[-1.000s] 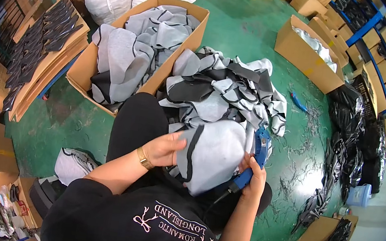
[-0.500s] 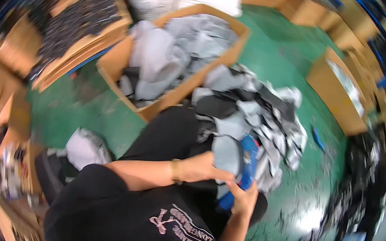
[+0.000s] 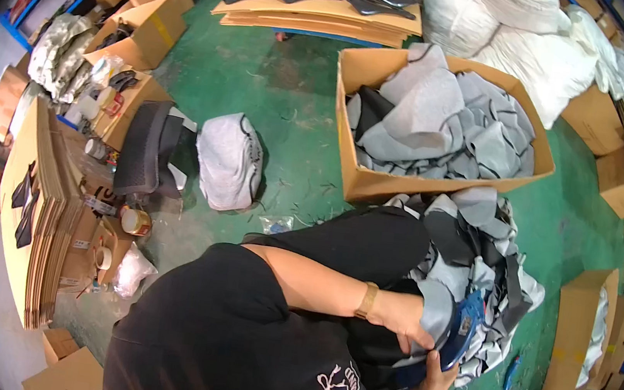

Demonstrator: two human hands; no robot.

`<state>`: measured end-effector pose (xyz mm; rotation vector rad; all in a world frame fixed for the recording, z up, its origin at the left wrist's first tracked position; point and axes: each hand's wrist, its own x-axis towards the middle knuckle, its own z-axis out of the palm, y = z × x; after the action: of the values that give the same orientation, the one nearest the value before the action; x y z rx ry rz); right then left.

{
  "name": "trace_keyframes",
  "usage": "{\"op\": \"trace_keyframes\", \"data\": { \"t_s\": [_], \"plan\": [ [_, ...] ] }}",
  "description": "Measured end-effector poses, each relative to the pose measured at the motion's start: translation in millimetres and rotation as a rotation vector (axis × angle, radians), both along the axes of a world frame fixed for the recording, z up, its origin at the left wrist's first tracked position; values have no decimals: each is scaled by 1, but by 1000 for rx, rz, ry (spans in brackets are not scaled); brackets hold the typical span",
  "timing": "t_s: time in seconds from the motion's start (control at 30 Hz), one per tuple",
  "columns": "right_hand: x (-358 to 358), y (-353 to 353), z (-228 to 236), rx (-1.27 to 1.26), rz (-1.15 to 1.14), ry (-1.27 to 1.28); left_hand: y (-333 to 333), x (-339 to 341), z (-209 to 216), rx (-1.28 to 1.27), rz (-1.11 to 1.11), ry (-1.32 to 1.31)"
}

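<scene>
My left hand, with a gold-coloured watch band on its wrist, is closed at the lower edge of a grey fabric piece over my lap. My right hand grips the near end of a glossy blue curved piece, whose exact kind I cannot make out. The grey piece lies against the blue piece's left side. Both hands' fingertips nearly meet there. Just beyond them is a heap of grey and black fabric pieces on the floor.
A large open carton full of grey fabric stands beyond my knee. White sacks are behind it. A grey fabric bundle and a dark seat-like item lie to the left. On the green floor at right lies a slim blue tool.
My view has swung left, so the carton, heap and hands appear further right. Both hands stay at the grey and blue pieces, and the blue piece is tilted more.
</scene>
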<state>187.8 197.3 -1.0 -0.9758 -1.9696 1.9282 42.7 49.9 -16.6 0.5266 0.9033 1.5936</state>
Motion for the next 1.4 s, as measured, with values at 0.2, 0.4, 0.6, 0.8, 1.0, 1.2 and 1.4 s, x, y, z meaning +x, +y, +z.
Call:
{"op": "trace_keyframes", "data": {
  "t_s": [0.2, 0.4, 0.6, 0.8, 1.0, 1.2, 1.4],
  "plan": [
    [10, -24, 16, -74, -187, 36, -11, -34, 9, -123, 190, -175],
    [50, -65, 27, -93, -221, -3, 1, -50, 19, -124, 214, -180],
    [51, -93, 25, -47, -272, -124, 14, -53, 15, -110, 162, -171],
    [33, -97, 31, -91, -268, -196, 11, -55, 12, -126, 206, -142],
    [24, -96, 34, -86, -283, -208, 12, -55, 14, -104, 274, -114],
    [24, -96, 31, -77, -292, -203, 11, -53, 6, -38, 296, -46],
    [26, -94, 30, -96, -293, -184, 11, -47, -1, -37, 299, 18]
  ]
}}
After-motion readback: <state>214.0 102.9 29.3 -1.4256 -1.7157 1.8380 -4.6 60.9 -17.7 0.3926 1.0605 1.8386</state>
